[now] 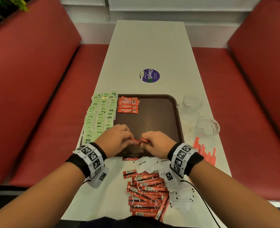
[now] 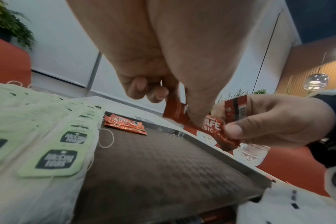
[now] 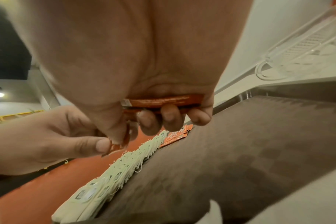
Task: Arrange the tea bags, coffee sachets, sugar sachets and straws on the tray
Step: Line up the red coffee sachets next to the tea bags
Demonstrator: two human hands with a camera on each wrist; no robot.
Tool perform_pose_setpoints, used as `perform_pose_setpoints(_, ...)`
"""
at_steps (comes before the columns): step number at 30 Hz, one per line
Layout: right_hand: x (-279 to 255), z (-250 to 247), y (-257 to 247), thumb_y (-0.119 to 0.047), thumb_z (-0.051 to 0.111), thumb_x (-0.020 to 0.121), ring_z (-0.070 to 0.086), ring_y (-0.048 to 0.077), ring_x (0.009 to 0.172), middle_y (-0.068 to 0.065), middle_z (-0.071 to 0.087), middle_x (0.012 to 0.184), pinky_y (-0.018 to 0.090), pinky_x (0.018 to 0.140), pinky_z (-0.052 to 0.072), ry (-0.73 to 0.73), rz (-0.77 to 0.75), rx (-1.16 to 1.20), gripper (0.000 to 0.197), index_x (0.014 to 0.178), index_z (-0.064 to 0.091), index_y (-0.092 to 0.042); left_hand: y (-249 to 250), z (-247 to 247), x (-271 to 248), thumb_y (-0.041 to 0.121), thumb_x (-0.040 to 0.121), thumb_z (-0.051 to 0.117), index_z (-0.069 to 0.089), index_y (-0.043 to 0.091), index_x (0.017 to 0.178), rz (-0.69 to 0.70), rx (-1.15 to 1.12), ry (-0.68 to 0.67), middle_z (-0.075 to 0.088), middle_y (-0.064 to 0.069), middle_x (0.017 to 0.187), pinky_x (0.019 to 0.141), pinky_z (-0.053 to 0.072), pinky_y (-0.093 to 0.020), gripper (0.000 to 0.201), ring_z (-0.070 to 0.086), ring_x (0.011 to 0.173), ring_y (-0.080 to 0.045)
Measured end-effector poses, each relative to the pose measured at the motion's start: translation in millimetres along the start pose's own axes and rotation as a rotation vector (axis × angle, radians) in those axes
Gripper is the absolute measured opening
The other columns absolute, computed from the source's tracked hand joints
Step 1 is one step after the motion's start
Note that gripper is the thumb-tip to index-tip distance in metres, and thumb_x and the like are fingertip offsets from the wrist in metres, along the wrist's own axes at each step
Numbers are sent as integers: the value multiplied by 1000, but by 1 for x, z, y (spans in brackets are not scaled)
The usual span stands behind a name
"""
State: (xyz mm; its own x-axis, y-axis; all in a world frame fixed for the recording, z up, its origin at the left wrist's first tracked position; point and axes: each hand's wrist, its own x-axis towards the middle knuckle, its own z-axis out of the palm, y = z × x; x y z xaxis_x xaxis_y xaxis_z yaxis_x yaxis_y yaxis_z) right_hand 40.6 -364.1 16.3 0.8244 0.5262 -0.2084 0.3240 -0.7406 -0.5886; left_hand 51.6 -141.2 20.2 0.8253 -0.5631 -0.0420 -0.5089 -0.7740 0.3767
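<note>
Above the near edge of the brown tray [image 1: 159,122], both hands meet over red Nescafe coffee sachets [image 1: 136,142]. My left hand [image 1: 127,139] pinches one sachet [image 2: 175,112] between thumb and fingers. A small bundle of sachets [image 3: 163,101] is gripped under the curled fingers of my right hand [image 1: 146,143], whose thumb also presses the shared sachet [image 2: 213,125]. Green tea bags [image 1: 101,116] lie in rows along the tray's left side. Several coffee sachets [image 1: 127,104] are lined up at its far left.
On the table near me lie a pile of loose coffee sachets [image 1: 146,191] and white sugar sachets [image 1: 146,163]. Red straws [image 1: 205,150] lie to the right of the tray, behind them two glass cups [image 1: 192,102] [image 1: 206,125]. Red benches flank the table.
</note>
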Motion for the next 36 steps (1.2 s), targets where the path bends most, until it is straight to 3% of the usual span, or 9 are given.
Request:
perform_pose_setpoints(4,9,-4,1,-27,55,96,58,15,71,-5,60,78,32,65,45,64,71,76,6,93,49,-27,-13,0,19,41,95,57,71,33,107,-82,175,-23,66,11,100,84,43,-36,20,49,93,-15)
perform_pose_setpoints(6,13,-5,2,-28,54,97,58,15,68,-2,61,79,30,61,44,69,132,104,10,101,46,-25,-19,0,31,43,97,55,70,36,109,-195,243,-33,66,12,103,87,42,-37,21,51,98,-16)
perform_pose_setpoints(10,16,-6,0,-27,52,97,57,17,67,0,59,77,31,60,43,55,165,141,11,102,44,-22,-31,8,52,47,96,55,70,39,111,-360,321,-154,69,11,106,91,41,-39,23,52,105,-18)
perform_pose_setpoints(13,15,-7,1,-24,52,97,57,18,67,2,60,77,31,61,44,45,172,157,8,100,46,-21,-37,13,62,51,92,59,69,40,111,-423,345,-152,68,9,109,92,42,-40,23,53,109,-20)
perform_pose_setpoints(19,13,-9,8,-24,49,97,56,19,69,3,59,79,38,67,47,43,194,155,6,93,47,-20,-43,13,73,52,88,64,67,39,111,-373,313,-165,66,9,106,92,45,-38,27,54,107,-18)
perform_pose_setpoints(22,14,-11,11,-25,44,99,53,20,69,2,55,77,37,66,42,63,193,147,18,83,46,-20,-44,9,81,47,86,69,70,39,106,-343,330,-236,67,11,105,91,47,-36,21,55,106,-16)
perform_pose_setpoints(26,15,-9,14,-24,38,101,54,22,74,5,56,79,40,71,43,66,194,173,27,82,53,-12,-47,2,99,39,89,68,72,38,103,-367,354,-234,69,9,106,90,48,-35,14,57,107,-17)
perform_pose_setpoints(31,15,-12,15,-21,37,102,53,20,76,2,53,77,39,72,43,69,193,146,28,81,54,-13,-53,-2,114,39,90,66,71,39,101,-406,386,-213,69,6,107,91,47,-37,11,59,107,-20)
perform_pose_setpoints(36,20,-17,20,-20,44,98,46,11,72,-9,47,78,30,70,36,83,188,48,14,88,53,-19,-55,-4,125,36,91,65,71,38,101,-437,394,-214,69,5,109,92,45,-37,11,60,109,-21)
